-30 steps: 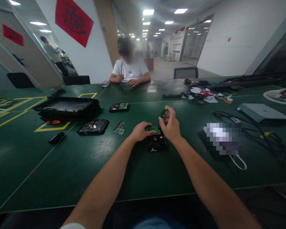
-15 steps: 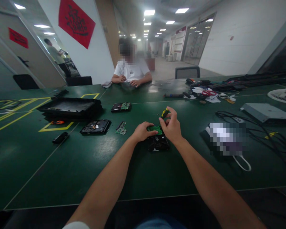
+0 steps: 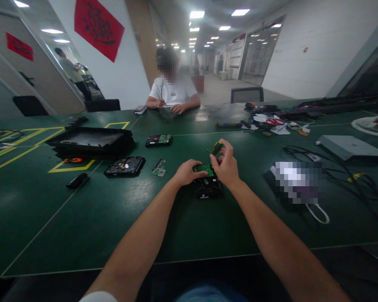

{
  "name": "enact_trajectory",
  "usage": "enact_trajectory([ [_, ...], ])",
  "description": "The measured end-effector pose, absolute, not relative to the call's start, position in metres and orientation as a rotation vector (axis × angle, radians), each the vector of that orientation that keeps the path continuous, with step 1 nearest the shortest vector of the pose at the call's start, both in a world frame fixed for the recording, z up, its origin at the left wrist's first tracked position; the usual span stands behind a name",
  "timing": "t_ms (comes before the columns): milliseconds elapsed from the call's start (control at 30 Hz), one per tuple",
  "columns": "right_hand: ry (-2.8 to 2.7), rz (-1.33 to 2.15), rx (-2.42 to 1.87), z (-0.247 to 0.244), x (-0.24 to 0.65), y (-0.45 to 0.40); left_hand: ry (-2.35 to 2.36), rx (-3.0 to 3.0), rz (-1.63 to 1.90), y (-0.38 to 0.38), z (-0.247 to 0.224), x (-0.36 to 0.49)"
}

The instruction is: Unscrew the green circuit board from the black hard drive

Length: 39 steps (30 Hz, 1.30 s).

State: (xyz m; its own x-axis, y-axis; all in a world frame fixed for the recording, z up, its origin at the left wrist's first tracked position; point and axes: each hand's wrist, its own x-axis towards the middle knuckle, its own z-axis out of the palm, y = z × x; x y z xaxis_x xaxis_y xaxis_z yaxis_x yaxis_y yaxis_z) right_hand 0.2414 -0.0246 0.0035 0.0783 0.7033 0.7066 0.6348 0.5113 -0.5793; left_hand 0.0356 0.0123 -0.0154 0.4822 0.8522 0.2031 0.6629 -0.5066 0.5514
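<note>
Grips a black hard drive (image 3: 208, 189) at its left side with the left hand (image 3: 187, 173), fingers clamped on the case and thumb laid over the green circuit board (image 3: 204, 168). Pinches the yellow-and-dark handle of a screwdriver (image 3: 217, 147) in the closed fingers of the right hand (image 3: 226, 165), just beside the far right part of the drive, with contact at the tip too small to tell. Works with the drive flat on a green bench (image 3: 129, 226), about midway along and well in from the near edge.

Shares the bench, toward the left edge, with loose circuit board pieces (image 3: 159, 167), an opened drive (image 3: 125, 166) and, farther back, another drive (image 3: 158, 140) with a green board showing. Leads on leftward to stacked black trays (image 3: 91, 140), with an orange-and-black item (image 3: 73, 160) just beside them and a small black object (image 3: 77, 180) nearer the near edge. Includes, toward the right edge, a pixelated item (image 3: 297, 182) with a white loop, dark cables (image 3: 349, 178) and a grey metal box (image 3: 351, 147). Spreads out to tools and scraps (image 3: 272, 122) near the far edge, right of the middle. Faces a person in a white shirt (image 3: 173, 92), seated at the far edge, forearms on the bench.
</note>
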Motion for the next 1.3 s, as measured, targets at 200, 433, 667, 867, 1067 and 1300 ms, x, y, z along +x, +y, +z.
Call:
enact_trajectory([
  [200,-1.648,0.022,-1.189,0.0069,0.2428,-0.0268,1.267,2.333,0.651,0.0122,-0.0164,0.0359],
  [433,-1.666,0.121,-1.165,0.0059,0.242,-0.027,1.251,2.329,0.653,0.0132,-0.0166,0.035],
  [667,-1.675,0.081,-1.141,0.0063,0.2416,-0.0273,1.255,2.334,0.658,0.0136,-0.0175,0.0352],
  [867,-1.671,0.158,-1.112,0.0075,0.2396,-0.0297,1.241,2.336,0.654,0.0128,-0.0164,0.0346],
  [1067,-1.665,0.169,-1.11,0.0078,0.239,-0.0294,1.244,2.329,0.661,0.0147,-0.0194,0.0344],
  [1300,-1.689,0.075,-1.114,0.0084,0.2382,-0.0291,1.241,2.328,0.656,0.0147,-0.0178,0.0348],
])
